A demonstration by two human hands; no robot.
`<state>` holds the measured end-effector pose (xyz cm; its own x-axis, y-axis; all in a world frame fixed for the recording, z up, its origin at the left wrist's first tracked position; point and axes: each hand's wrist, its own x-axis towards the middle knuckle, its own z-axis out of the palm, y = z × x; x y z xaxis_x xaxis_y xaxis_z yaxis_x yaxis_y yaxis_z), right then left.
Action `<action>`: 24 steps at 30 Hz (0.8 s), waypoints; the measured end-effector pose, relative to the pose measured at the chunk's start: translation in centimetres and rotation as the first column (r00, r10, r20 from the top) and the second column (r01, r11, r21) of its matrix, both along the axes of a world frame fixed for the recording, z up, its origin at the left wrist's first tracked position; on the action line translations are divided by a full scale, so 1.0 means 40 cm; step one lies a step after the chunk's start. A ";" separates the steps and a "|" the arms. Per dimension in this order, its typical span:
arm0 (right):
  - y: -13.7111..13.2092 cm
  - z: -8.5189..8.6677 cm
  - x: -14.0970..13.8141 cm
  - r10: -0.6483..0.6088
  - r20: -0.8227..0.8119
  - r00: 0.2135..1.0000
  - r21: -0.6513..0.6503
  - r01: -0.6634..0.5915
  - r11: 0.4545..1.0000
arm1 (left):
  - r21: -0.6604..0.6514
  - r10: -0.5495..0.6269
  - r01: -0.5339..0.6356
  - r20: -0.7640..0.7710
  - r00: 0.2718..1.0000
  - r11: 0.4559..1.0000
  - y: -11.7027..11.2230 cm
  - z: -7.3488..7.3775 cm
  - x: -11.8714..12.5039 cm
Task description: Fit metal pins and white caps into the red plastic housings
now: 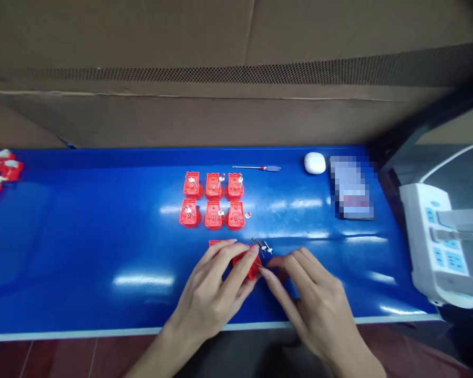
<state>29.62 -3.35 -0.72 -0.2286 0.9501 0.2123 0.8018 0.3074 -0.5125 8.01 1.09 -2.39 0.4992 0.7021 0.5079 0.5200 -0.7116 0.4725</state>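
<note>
A red plastic housing (pixel 254 271) sits in the fingers of my left hand (pixel 209 294), near the front of the table. My right hand (pixel 315 302) is at the housing's right side, thumb and forefinger closed together; whatever they pinch is too small to make out. Another red housing (pixel 215 243) lies partly hidden behind my left fingers. Just beyond the held one is a small pile of thin metal shafts (pixel 268 248), some with white plastic pieces. Further back, several red housings (pixel 213 216) stand in two rows, each with a small white-and-metal part on it.
Behind the rows lies a screwdriver (pixel 270 168) with a clear handle. A white rounded case (pixel 315 163) and a blurred-out phone-like object (pixel 351 189) are at the back right. A white power strip (pixel 437 247) is beyond the blue table's right edge. More red-and-white parts (pixel 0 173) lie far left.
</note>
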 end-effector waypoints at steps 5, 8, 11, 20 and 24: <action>-0.003 0.005 0.001 0.030 -0.009 0.999 -0.028 -0.031 0.999 | -0.015 -0.006 0.006 0.016 1.000 1.000 0.004 0.000 0.000; -0.006 0.000 0.000 0.035 -0.013 0.999 -0.033 -0.035 0.999 | -0.038 -0.002 0.003 0.027 1.000 0.999 0.002 0.000 -0.002; -0.007 -0.005 -0.001 0.042 -0.014 0.999 -0.047 -0.042 0.998 | -0.073 -0.007 0.009 0.030 1.000 0.997 0.001 -0.002 -0.005; 0.003 0.005 -0.006 0.045 -0.041 0.998 -0.002 -0.045 0.999 | -0.106 0.001 -0.001 0.005 1.000 0.994 0.015 0.005 -0.019; -0.003 -0.002 0.006 0.000 -0.092 0.996 -0.002 0.000 1.000 | -0.145 0.021 -0.025 -0.030 0.999 0.989 0.028 0.005 -0.033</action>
